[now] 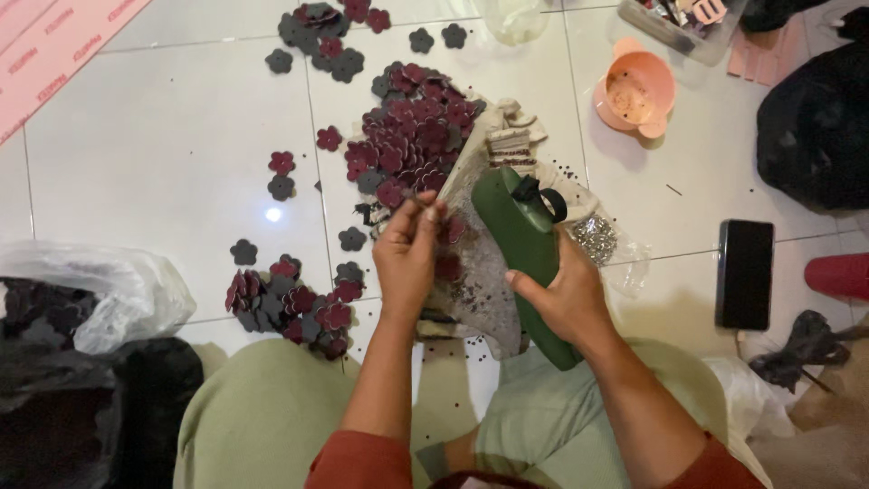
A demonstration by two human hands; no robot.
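Fingers (418, 210) of my left hand (405, 263) are pinched together on something small, which I take to be one of the flower-shaped cutouts, though the piece itself is mostly hidden behind the fingertips and I cannot tell its colour. My right hand (566, 294) is wrapped tight around a dark green tool (520, 240) with a black loop at its upper end; it lies tilted, its top pointing away from me, just beside the pinched piece. Under both hands is a rumpled clear plastic sheet (480, 290) speckled with tiny dark bits, spread on the white tiled floor (163, 145). A big heap of maroon and grey flower cutouts (412, 136) sits just beyond the left hand, and a smaller heap (290, 303) lies near my left knee, with loose ones scattered between. A small mound of shiny metal bits (595, 237) rests beside the tool. Off to the right are a peach-coloured bowl (634, 91) and a dark phone (745, 273), well apart from the work. I judge the step to be bringing piece and tool together; the next move, as I read it, calls for lining the small piece up squarely with the tool's working end while keeping the pinch steady.
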